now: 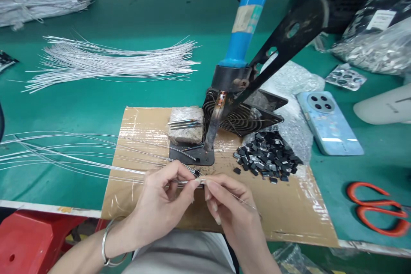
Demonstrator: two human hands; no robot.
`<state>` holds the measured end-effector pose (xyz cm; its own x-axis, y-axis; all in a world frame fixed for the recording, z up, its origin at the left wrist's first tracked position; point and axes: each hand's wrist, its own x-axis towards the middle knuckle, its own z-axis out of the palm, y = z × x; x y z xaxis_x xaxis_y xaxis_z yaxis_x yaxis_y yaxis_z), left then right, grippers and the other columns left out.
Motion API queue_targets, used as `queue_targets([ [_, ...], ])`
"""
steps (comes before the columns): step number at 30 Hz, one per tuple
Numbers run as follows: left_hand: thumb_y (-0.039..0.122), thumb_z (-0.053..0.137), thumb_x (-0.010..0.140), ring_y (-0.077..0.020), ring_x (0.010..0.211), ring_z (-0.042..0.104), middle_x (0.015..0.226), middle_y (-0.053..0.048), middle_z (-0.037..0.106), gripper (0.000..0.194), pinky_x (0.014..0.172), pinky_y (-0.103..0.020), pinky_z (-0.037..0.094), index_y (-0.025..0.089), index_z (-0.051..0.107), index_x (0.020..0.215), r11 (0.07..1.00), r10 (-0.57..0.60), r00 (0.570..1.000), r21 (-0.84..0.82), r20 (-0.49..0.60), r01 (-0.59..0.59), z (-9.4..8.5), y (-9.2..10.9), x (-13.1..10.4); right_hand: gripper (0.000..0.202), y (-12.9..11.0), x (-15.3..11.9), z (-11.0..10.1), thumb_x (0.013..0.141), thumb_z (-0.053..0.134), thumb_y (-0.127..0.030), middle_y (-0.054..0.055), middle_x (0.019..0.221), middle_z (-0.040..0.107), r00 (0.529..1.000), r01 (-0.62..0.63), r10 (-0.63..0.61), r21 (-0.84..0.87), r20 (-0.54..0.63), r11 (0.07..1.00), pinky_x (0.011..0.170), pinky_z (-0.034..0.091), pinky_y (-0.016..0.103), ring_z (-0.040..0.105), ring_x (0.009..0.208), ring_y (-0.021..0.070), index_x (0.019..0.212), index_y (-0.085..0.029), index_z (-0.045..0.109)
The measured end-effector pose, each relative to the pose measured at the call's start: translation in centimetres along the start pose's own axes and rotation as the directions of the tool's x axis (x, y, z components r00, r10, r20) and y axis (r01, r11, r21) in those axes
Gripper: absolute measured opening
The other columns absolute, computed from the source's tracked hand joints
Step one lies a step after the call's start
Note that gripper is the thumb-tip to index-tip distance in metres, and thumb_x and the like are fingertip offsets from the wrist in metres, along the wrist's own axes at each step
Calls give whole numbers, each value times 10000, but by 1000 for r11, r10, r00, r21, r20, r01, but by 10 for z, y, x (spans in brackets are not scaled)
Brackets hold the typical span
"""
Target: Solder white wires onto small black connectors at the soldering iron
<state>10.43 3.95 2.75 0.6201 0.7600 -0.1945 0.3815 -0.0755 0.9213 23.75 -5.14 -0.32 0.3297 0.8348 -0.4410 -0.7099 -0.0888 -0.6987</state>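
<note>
In the head view my left hand (167, 199) and my right hand (233, 203) meet over the front of the cardboard sheet (282, 214). My left thumb and fingers pinch several thin white wires (128, 169), which trail off to the left. The right fingertips are closed on a wire end close beside the left thumb, and a thin strand runs across that palm. Small black pieces sit at the wire ends near my fingers, partly hidden. Just behind my hands, a soldering iron with a blue handle (239, 43) points down at a dark plate (205, 160).
A pile of small black pieces (269, 156) lies right of a black fan (247, 113). Farther right are a blue phone (330, 124) and red-handled scissors (379, 209). A wire bundle (118, 62) lies at the back left. Metal tips rest on a wrapped block (186, 132).
</note>
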Motion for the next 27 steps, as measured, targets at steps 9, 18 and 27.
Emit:
queue_targets([
  [9, 269, 607, 966, -87, 487, 376, 616, 28, 552, 184, 450, -233, 273, 184, 616, 803, 999, 25, 998, -39, -63, -28, 7, -3, -1, 161, 0, 1, 8, 768, 854, -380, -21, 580, 597, 999, 26, -25, 25, -40, 999, 363, 384, 104, 471, 408, 24, 797, -222, 842],
  [18, 315, 645, 933, -114, 542, 496, 656, -8, 606, 182, 489, -232, 383, 184, 628, 808, 989, -61, 995, -140, -77, 50, 6, 0, 3, 180, 4, -5, -2, 865, 778, -398, 1, 718, 663, 992, 122, -127, -119, -28, 985, 459, 490, 169, 579, 519, 73, 946, -247, 832],
  [27, 248, 661, 921, -114, 580, 523, 679, -16, 628, 154, 513, -227, 404, 171, 672, 788, 989, 1, 997, -146, -76, -12, 4, 5, 3, 82, 4, -4, 3, 842, 802, -324, -12, 646, 654, 982, 174, -184, -170, -44, 970, 430, 491, 173, 571, 469, 76, 848, -248, 832],
])
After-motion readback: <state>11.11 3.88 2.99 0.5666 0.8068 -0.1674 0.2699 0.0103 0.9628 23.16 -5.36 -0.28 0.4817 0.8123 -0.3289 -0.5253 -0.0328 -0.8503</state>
